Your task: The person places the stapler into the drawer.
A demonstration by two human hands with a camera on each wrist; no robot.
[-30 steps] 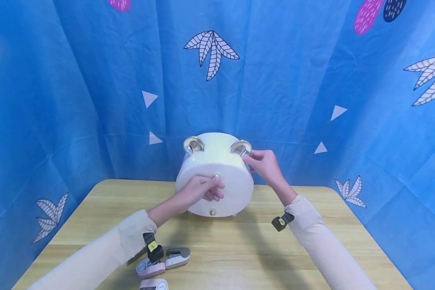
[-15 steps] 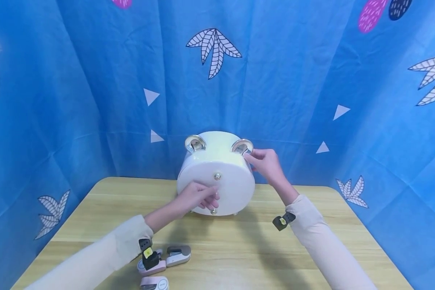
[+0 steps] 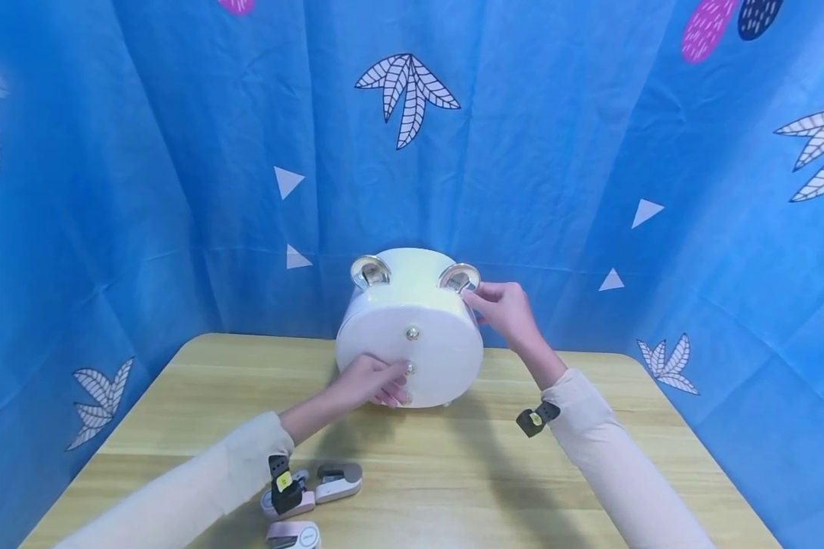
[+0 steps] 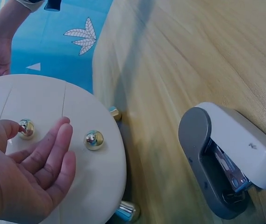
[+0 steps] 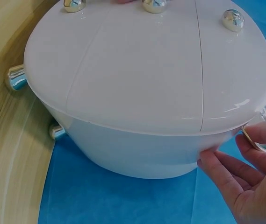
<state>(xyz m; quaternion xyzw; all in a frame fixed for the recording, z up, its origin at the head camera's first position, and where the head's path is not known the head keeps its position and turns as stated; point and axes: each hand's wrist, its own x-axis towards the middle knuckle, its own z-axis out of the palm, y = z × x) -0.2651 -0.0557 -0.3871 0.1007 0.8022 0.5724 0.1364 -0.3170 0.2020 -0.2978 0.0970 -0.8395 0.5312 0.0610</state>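
Observation:
A white oval storage box (image 3: 446, 354) with two gold ears stands at the back of the table. Drawer seams and three gold knobs show on its front. My left hand (image 3: 367, 379) is at the middle knob (image 4: 27, 129), its thumb tip on it and the other fingers extended below. The top knob (image 3: 413, 333) is bare; the bottom knob (image 4: 94, 140) sits beside my fingers. My right hand (image 5: 245, 175) pinches the right ear (image 3: 460, 276) between thumb and index finger, other fingertips against the box's side. The left ear (image 3: 370, 272) is untouched.
A grey-and-white stapler (image 3: 339, 482) and two pink staplers (image 3: 294, 535) lie near my left forearm on the wooden table (image 3: 439, 473). Short gold feet (image 5: 17, 77) hold the box up. A blue patterned curtain (image 3: 535, 191) hangs close behind and at both sides.
My left hand has moved down from the top knob to the middle one. My right hand stays on the ear, and the drawers look unmoved.

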